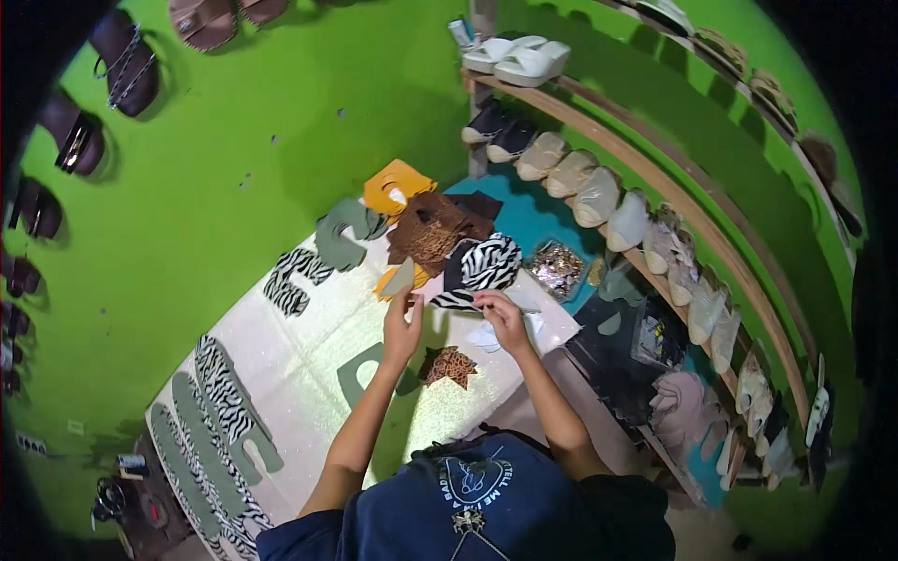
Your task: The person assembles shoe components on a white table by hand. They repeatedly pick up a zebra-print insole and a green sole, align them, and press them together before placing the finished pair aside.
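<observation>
My left hand [400,329] is closed on a small grey-green cut piece [401,279], which stands up from the fingertips. To its right, my right hand [503,320] pinches the end of a zebra-print strip [453,300]. Just beyond the hands lies a round zebra-print bundle [489,262] with a black part at its left. A heap of brown textured pieces [430,238] sits behind that, partly over a yellow piece. Between my forearms rest a leopard-print piece [449,366] and a grey-green cutout [358,374]. White pieces [486,337] lie by my right hand.
The white table [309,365] carries rows of zebra and green strips [224,393] at left. A yellow piece [398,187] and green curved piece [344,234] lie at the far end. A bag of shiny bits [557,269] stands right, beside shelves of shoes [599,196]. Sandals [126,65] hang on the green wall.
</observation>
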Available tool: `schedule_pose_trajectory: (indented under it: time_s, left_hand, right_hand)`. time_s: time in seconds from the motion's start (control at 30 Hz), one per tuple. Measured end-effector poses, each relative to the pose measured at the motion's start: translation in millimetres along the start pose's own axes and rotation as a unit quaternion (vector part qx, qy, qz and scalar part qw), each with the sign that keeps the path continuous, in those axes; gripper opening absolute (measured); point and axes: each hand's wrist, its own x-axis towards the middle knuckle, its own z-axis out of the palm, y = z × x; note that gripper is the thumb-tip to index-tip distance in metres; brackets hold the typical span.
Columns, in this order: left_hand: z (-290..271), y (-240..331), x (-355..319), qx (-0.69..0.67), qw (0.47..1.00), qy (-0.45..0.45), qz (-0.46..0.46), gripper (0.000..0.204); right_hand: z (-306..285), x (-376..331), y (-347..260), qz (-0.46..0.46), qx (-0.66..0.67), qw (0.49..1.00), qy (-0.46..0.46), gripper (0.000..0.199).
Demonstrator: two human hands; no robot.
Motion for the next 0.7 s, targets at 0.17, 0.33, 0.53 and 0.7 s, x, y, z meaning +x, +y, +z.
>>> schedule_pose_trajectory:
  time_s: [0.17,0.33,0.53,0.7]
  left_hand:
    - [-48,-15,-45,-0.043,0.991,0.023,-0.129,0.026]
    - [-79,-28,-84,-0.064,0.972,0.075,-0.212,0.022]
    - [-95,-56,-111,-0.171,0.937,0.168,-0.254,0.024]
    - [-101,-73,-117,-0.192,0.911,0.243,-0.272,0.025]
  right_hand:
    - [48,-5,-1,0.028,0.043,0.995,-0.091,0.015]
    - [90,-9,-4,0.045,-0.005,0.981,-0.191,0.019]
    - [135,-14,32,0.108,0.100,0.971,-0.191,0.015]
    - [162,-8,49,0.137,0.045,0.969,-0.201,0.012]
